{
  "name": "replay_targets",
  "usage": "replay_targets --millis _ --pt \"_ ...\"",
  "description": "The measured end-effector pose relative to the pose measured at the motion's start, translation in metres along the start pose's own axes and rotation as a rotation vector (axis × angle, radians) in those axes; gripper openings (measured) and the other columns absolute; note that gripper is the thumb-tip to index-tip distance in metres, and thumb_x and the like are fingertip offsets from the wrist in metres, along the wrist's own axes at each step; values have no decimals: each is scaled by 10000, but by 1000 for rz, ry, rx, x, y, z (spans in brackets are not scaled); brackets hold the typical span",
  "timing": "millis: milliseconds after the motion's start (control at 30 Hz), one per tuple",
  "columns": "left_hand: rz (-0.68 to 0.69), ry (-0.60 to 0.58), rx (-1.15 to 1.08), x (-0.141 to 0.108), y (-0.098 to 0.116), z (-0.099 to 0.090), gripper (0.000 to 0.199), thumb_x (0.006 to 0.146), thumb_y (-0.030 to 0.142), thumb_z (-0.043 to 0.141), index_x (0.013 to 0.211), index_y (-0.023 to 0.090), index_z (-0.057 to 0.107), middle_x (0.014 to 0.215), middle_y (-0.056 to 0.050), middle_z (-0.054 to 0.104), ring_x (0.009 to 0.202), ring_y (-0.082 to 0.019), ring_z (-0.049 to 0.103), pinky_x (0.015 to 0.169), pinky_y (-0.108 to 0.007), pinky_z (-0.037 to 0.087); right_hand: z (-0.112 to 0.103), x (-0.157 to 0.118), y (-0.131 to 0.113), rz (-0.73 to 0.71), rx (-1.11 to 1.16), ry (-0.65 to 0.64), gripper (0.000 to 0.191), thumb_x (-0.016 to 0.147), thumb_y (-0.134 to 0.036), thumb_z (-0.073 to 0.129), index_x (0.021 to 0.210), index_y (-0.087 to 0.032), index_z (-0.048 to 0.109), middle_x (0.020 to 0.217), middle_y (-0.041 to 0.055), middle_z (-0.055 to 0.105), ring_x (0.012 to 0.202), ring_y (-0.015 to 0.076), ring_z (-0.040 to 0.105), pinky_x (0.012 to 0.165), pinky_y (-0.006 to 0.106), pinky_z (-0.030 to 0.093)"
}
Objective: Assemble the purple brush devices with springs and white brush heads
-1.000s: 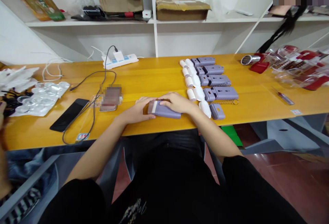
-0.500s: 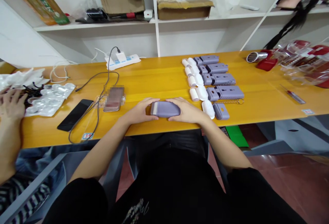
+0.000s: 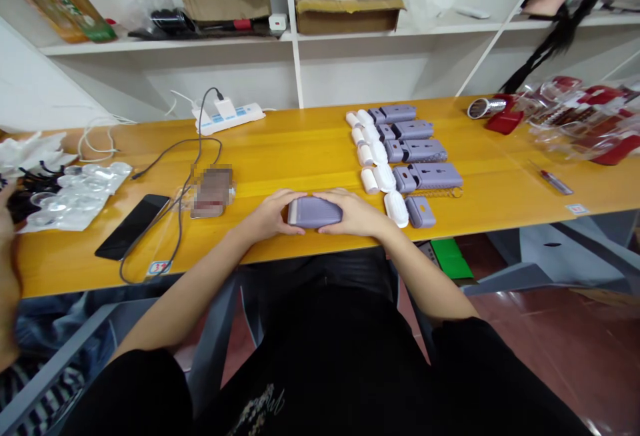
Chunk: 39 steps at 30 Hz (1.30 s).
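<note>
Centre frame now, left hand [image 3: 273,215] grasping one end of a ridged purple case [image 3: 315,212], right hand [image 3: 354,213] clasping the other, white pieces [image 3: 379,152] lined up right of centre.

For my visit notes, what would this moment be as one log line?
Left hand: holds one end of purple case; right hand: holds its other end; right side: white pieces, purple parts; left side: black phone

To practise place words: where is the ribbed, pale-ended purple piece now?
In the head view, the purple piece is around the centre, near the front edge of the table, held between the left hand and right hand, left of the white and purple parts.
</note>
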<state>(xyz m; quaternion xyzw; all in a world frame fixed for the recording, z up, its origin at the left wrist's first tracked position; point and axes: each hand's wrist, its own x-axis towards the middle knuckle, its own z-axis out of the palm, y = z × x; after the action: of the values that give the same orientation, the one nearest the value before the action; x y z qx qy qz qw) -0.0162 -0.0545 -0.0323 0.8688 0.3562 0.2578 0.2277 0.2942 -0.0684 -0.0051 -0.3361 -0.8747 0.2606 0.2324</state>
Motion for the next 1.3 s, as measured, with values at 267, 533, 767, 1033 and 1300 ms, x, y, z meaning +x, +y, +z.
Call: replay_targets --millis 267,533,767,1033,1300 --pt "-23 -34 1 -1 4 0 1011 787 649 1020 1621 274 590 1554 -173 695 1427 -430 670 1256 -617 511 2 1 -6 11 -166 -14 976 926 -527 979 1775 -304 551 1790 136 588 1652 403 560 1390 646 405" --pt "-49 -43 134 -8 8 -2 917 966 720 834 1706 270 530 1621 -188 647 1474 -440 602 1289 -678 434 -12 -10 -25 -19 -278 110 893 1005 -602 888 1768 -278 556 1846 147 511 1725 405 448 1401 653 378" --pt "-140 -97 89 -12 29 -19 1151 852 757 917 1784 292 425 1768 -200 491 1656 -485 456 1385 -701 362 -94 -53 -25 137 -354 318 440 1082 -351 751 1503 -230 791 1476 126 822 1391 388 732 1245 601 541" --pt "-163 66 76 -25 34 8 804 982 567 836 1668 292 519 1628 -160 603 1568 -407 570 1378 -648 409 -121 -79 -18 403 -402 203 399 1024 -345 814 1394 -199 843 1260 135 882 1179 367 817 1070 511 631" --pt "-88 138 45 -33 39 11 750 962 512 892 1608 330 559 1598 -147 576 1549 -386 581 1349 -632 460 -102 -110 -20 364 -601 91 492 970 -323 870 1453 -243 823 1341 158 838 1320 491 659 1107 701 563"
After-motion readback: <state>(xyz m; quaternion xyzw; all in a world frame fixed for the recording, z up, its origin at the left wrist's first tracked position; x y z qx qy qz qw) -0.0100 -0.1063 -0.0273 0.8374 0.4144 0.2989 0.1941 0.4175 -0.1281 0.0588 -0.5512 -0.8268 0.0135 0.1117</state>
